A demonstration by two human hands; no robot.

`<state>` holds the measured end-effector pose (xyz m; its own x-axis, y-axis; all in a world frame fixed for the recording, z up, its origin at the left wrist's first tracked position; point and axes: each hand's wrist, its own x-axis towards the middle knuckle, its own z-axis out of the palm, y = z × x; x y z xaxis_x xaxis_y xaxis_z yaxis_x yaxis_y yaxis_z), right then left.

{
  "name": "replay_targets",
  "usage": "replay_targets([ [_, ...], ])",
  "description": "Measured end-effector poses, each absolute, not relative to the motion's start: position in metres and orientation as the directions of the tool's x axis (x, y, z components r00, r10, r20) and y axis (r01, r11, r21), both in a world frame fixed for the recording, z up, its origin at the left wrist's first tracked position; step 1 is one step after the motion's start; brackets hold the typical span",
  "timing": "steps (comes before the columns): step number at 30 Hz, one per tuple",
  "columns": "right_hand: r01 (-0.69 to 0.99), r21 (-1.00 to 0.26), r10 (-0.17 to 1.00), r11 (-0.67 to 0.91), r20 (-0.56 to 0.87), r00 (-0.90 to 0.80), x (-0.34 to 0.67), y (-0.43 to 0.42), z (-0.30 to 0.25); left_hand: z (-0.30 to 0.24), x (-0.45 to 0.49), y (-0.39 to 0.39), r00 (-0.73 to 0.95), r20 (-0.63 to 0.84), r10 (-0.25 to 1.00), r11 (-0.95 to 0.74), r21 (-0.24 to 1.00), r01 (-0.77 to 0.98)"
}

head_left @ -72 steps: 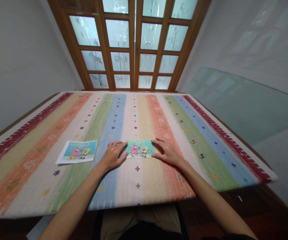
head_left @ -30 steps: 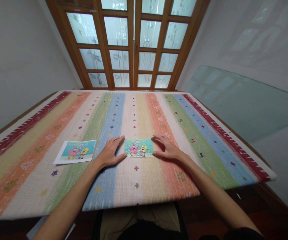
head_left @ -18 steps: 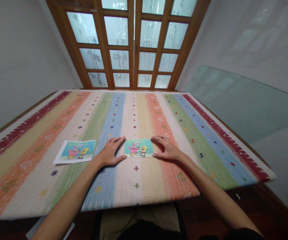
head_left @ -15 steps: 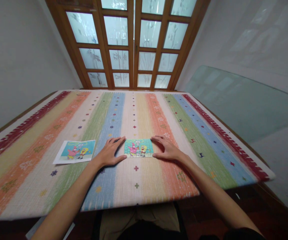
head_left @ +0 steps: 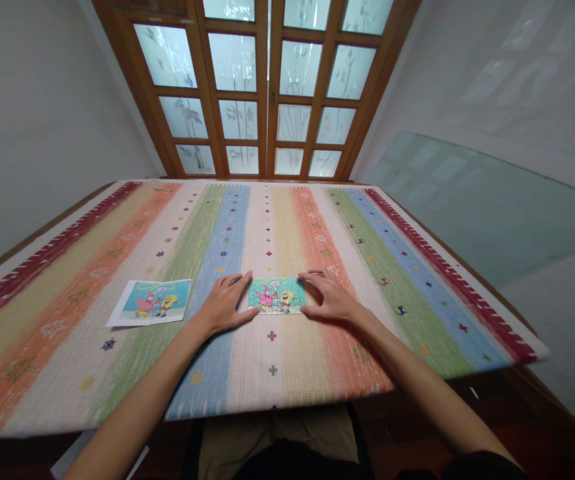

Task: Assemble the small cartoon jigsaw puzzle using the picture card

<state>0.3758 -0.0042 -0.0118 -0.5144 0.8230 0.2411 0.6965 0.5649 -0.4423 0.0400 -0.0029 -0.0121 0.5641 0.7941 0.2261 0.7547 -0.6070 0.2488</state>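
A small jigsaw puzzle (head_left: 277, 295) lies flat on the striped tablecloth, its pieces joined into a picture of a pink starfish, a yellow sponge and other cartoon figures on turquoise. My left hand (head_left: 224, 301) grips its left end, the thumb at the near corner and the fingers at the far corner. At the right end my right hand (head_left: 332, 297) does likewise, thumb near and fingers far. Left of my left hand rests a printed sheet (head_left: 154, 301) with the same picture. The puzzle's side edges are partly covered by my fingertips.
The striped tablecloth (head_left: 262, 220) covers a wide table whose near edge is just before my lap. Wooden doors with frosted panes (head_left: 267, 100) stand beyond it. A glass panel (head_left: 487, 200) leans by the right wall. Below the table at left is a pale flat object (head_left: 72, 453).
Both hands have shifted slightly inward, and their thumbs and fingers now overlap the puzzle's corners more. The puzzle and the printed sheet stay nearly where they were.
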Motion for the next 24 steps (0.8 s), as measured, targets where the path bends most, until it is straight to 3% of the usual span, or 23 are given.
replay_targets([
  [8, 0.662, -0.451, 0.799, 0.599, 0.28, -0.532, 0.372, 0.0, -0.012, -0.008, 0.041, -0.004, 0.536, 0.238, 0.81, -0.585, 0.273, 0.763],
  [14, 0.593, -0.528, 0.793, 0.607, 0.366, -0.486, 0.378, 0.006, -0.012, 0.017, 0.008, -0.005, 0.352, 0.412, 0.841, -0.487, 0.29, 0.824],
  [18, 0.579, -0.522, 0.779, 0.626, 0.386, -0.494, 0.374, 0.01, -0.009, 0.032, -0.037, -0.007, 0.038, 0.463, 0.886, -0.183, 0.273, 0.944],
  [21, 0.592, -0.492, 0.769, 0.639, 0.387, -0.509, 0.367, 0.011, -0.006, 0.036, -0.067, -0.013, -0.194, 0.388, 0.901, 0.115, 0.217, 0.969],
  [24, 0.599, -0.473, 0.763, 0.647, 0.384, -0.521, 0.36, 0.011, -0.005, 0.034, -0.088, -0.023, -0.329, 0.309, 0.892, 0.302, 0.135, 0.944],
])
